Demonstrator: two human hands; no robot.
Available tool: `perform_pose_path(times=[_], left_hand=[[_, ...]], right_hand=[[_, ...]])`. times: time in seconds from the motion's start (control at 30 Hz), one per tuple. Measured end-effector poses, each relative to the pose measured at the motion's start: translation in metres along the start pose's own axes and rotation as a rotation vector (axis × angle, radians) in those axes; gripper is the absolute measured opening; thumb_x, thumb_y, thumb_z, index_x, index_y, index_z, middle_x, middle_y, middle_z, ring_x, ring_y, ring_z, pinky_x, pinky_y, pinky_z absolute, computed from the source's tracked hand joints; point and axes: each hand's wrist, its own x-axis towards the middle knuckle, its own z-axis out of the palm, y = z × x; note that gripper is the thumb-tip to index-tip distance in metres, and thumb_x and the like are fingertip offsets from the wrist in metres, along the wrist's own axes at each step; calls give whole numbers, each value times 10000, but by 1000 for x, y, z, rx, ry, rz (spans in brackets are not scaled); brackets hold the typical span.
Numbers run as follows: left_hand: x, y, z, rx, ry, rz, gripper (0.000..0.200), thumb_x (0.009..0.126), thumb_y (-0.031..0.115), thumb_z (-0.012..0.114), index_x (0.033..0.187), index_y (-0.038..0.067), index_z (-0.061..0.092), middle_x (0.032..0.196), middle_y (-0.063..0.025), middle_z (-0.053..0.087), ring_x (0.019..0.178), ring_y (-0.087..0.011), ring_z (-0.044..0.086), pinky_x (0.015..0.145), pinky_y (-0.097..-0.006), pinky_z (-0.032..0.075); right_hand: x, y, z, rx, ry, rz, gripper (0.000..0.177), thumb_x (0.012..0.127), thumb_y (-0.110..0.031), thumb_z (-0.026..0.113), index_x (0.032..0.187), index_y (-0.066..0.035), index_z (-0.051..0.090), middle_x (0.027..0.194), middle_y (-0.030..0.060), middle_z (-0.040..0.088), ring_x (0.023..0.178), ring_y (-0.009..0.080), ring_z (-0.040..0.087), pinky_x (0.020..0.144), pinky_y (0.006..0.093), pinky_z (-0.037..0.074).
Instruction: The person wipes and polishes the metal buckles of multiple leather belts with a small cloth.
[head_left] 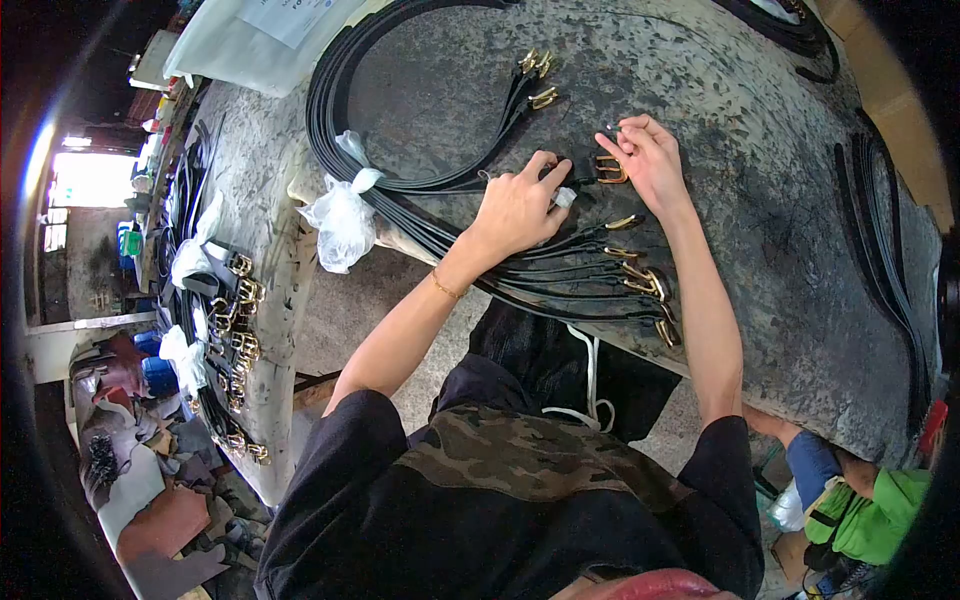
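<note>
A bundle of black belts (325,95) with gold buckles curves over the worn table and is tied with clear plastic (340,215). My left hand (520,205) rests on the belts, fingers bent, with a small pale piece (565,198) by its fingertips; what lies under the palm is hidden. Just right of it, one belt ends in a gold buckle (611,170). Beside that buckle my right hand (645,165) is raised, thumb and index finger apart, the other fingers curled. Several more gold buckles (648,283) lie fanned out below, near the table's front edge.
More tied belts with buckles (240,350) lie at the left. Loose black straps (885,240) run along the table (770,200) at the right. A white plastic bag (235,50) is at the top left. A person in green (880,520) is at the lower right. Scraps (170,520) cover the lower left.
</note>
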Motion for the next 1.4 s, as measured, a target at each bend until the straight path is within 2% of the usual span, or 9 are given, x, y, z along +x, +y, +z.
perform_pose_path(times=[0.2,0.4,0.47,0.5,0.57,0.6,0.77,0.87,1.4], left_hand=[[-1,-2,5,-70,77,-24,452,795,221,708,1205,46,637,1171,-111,618,808,-356,680,691,-438,570],[-3,-9,4,-171,69,0,408,809,225,716,1161,25,668,1120,-132,618,787,-364,673,723,-423,562],[-6,-10,3,-268,129,-7,406,810,209,722,1160,9,672,1038,-145,603,765,-364,659,720,-423,545],[-7,-10,2,-275,128,-20,406,810,209,722,1160,9,672,1038,-145,603,765,-364,659,720,-423,545],[-10,-10,-2,-373,16,-53,427,795,186,732,1167,-12,663,971,-156,577,753,-361,643,708,-421,531],[-10,-12,-1,-380,16,-70,427,795,186,732,1167,-12,663,971,-156,577,753,-361,643,708,-421,531],[-12,-17,4,-421,16,-8,453,774,165,734,1171,-36,652,937,-171,570,758,-360,640,692,-410,529],[-12,-17,4,-422,19,-17,447,780,165,726,1175,-32,653,929,-165,572,755,-361,644,692,-421,529],[-12,-17,4,-414,23,-10,447,777,147,697,1184,-31,639,935,-167,577,720,-367,641,672,-439,531]], right_hand=[[-2,0,3,5,17,20,51,935,24,578,966,21,619,746,15,542,709,90,547,1089,519,458],[-6,-1,19,-333,22,-20,57,946,0,594,994,11,623,781,-11,570,722,60,554,1056,425,489],[-7,-4,26,-599,60,-6,99,941,-22,627,1026,26,639,842,-1,616,775,62,584,960,329,526],[-8,-6,29,-602,58,8,99,941,-22,627,1026,26,639,842,-1,616,775,62,584,960,329,526],[-9,-7,37,-772,21,5,112,942,-41,641,1027,30,656,863,-8,631,802,52,586,797,237,509],[-10,-8,44,-819,11,-3,86,936,-25,640,996,34,661,815,-35,591,756,30,538,677,210,444],[-9,7,41,-976,-43,-11,89,833,-6,682,920,10,680,738,-26,561,626,34,417,552,224,361],[-10,5,47,-1162,-97,-192,104,765,38,678,865,11,668,710,2,539,592,53,403,539,229,348],[-9,6,48,-1148,-97,-118,101,757,38,685,851,13,658,696,16,526,591,58,419,535,234,349]])
